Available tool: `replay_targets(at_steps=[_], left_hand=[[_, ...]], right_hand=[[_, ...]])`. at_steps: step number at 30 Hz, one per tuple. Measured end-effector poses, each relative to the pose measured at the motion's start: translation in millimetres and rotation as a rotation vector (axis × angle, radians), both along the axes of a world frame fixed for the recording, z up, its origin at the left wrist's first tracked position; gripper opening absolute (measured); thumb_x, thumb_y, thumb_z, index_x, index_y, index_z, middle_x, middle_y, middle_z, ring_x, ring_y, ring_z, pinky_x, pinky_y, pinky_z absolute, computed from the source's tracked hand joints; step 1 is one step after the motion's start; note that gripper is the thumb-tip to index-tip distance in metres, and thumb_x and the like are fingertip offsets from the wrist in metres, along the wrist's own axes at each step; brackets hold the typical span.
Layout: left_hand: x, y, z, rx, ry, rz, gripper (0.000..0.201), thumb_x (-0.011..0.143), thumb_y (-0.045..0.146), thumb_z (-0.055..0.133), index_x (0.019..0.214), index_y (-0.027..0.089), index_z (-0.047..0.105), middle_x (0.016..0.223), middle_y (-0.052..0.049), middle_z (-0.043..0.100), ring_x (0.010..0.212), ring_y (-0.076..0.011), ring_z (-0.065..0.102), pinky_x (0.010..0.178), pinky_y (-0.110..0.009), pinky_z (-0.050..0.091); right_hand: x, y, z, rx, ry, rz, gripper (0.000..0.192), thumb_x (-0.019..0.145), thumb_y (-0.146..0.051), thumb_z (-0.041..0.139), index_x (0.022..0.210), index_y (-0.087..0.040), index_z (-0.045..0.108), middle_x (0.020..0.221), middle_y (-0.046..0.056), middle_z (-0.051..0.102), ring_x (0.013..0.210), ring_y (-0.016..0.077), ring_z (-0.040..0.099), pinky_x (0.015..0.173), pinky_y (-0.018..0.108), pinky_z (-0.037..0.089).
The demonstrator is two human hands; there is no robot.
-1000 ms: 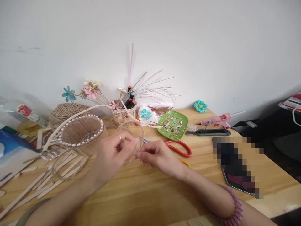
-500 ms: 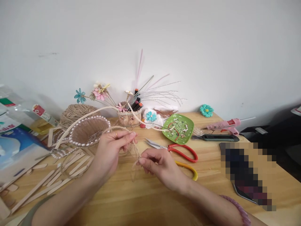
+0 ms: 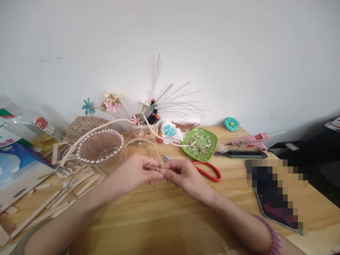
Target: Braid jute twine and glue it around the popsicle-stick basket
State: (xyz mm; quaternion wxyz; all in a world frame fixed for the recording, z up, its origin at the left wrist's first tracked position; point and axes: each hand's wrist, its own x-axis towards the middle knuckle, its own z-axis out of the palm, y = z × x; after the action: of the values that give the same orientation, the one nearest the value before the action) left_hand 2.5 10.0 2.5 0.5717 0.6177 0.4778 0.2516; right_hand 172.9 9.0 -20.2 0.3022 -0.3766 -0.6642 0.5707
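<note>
1. Centrally, left hand (image 3: 138, 173) and right hand (image 3: 180, 173) meet fingertip to fingertip above the wooden table (image 3: 159, 219), just below frame centre.
2. Both hands are pinched closed on a strand of jute twine (image 3: 156, 153); thumb and forefinger of each grip it at the point where the hands touch.
3. From the pinch the twine rises toward 11 o'clock and arcs over to the pearl-rimmed basket (image 3: 102, 147).
4. Basket sits at 10 o'clock from the hands, near the left hand; whether it touches the hand cannot be told. A pale curved strip runs over its top.
5. Ball of jute (image 3: 85, 126) lies behind the basket, at 10 o'clock.
6. Wooden craft sticks (image 3: 53, 202) are scattered at 8–9 o'clock of the hands.
7. Red-handled scissors (image 3: 207, 170) lie just beside the right hand at 3 o'clock, partly hidden by it.
8. Green dish (image 3: 199, 144) sits at 1 o'clock; pink glue gun (image 3: 251, 139) and a utility knife (image 3: 240, 154) further out at 2 o'clock.
9. Right wrist carries a purple bead bracelet (image 3: 273, 239).
</note>
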Motion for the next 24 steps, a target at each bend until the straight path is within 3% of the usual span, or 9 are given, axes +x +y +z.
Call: replay_targets(at_steps=[6, 12, 15, 18, 20, 24], left_hand=[[-4, 1, -2.1, 0.144, 0.111, 0.029, 0.012, 0.067, 0.024, 0.063, 0.069, 0.024, 0.075, 0.056, 0.002, 0.067, 0.055, -0.0159, 0.056, 0.054, -0.023, 0.042], [-4, -1, -7.0, 0.238, 0.161, 0.166, 0.010, 0.064, 0.024, 0.064, 0.057, 0.022, 0.071, 0.050, 0.002, 0.063, 0.047, -0.0148, 0.052, 0.044, -0.023, 0.035], [2, -1, -7.3, 0.225, 0.235, 0.225, 0.012, 0.065, 0.023, 0.062, 0.055, 0.019, 0.066, 0.047, 0.003, 0.058, 0.046, -0.0123, 0.049, 0.046, -0.022, 0.034], [7, 0, -9.7, 0.188, 0.188, 0.288, 0.014, 0.070, 0.025, 0.060, 0.059, 0.017, 0.061, 0.052, 0.002, 0.061, 0.045, -0.0105, 0.048, 0.048, -0.022, 0.037], [8, 1, -12.9, 0.173, 0.150, 0.320, 0.016, 0.072, 0.028, 0.059, 0.062, 0.016, 0.061, 0.054, 0.001, 0.062, 0.044, -0.0096, 0.047, 0.047, -0.022, 0.036], [9, 0, -19.1, 0.180, 0.075, 0.405, 0.016, 0.073, 0.028, 0.060, 0.064, 0.015, 0.062, 0.045, 0.005, 0.052, 0.042, -0.0082, 0.043, 0.044, -0.020, 0.033]], right_hand=[[4, 1, 5.8, -0.041, -0.102, 0.001, 0.018, 0.080, -0.025, 0.052, 0.073, -0.013, 0.064, 0.060, -0.002, 0.055, 0.048, 0.0074, 0.041, 0.046, 0.019, 0.031], [4, 1, 1.8, 0.295, -0.330, -0.099, 0.017, 0.081, -0.021, 0.053, 0.070, -0.014, 0.065, 0.056, -0.001, 0.058, 0.048, 0.0085, 0.044, 0.047, 0.020, 0.032], [4, 1, -3.0, 0.477, -0.429, -0.179, 0.017, 0.084, -0.026, 0.052, 0.077, -0.015, 0.064, 0.062, 0.002, 0.063, 0.052, 0.0114, 0.051, 0.050, 0.022, 0.034], [5, -1, -5.0, 0.626, -0.534, -0.266, 0.021, 0.087, -0.026, 0.047, 0.079, -0.015, 0.063, 0.069, 0.006, 0.066, 0.059, 0.0149, 0.056, 0.054, 0.024, 0.035], [4, -4, -4.1, 0.626, -0.533, -0.290, 0.022, 0.087, -0.026, 0.046, 0.077, -0.016, 0.062, 0.066, 0.005, 0.064, 0.057, 0.0145, 0.054, 0.053, 0.024, 0.034], [-3, -12, -2.5, 0.420, -0.337, -0.259, 0.019, 0.085, -0.023, 0.049, 0.070, -0.017, 0.059, 0.057, -0.001, 0.059, 0.048, 0.0099, 0.047, 0.048, 0.021, 0.033]])
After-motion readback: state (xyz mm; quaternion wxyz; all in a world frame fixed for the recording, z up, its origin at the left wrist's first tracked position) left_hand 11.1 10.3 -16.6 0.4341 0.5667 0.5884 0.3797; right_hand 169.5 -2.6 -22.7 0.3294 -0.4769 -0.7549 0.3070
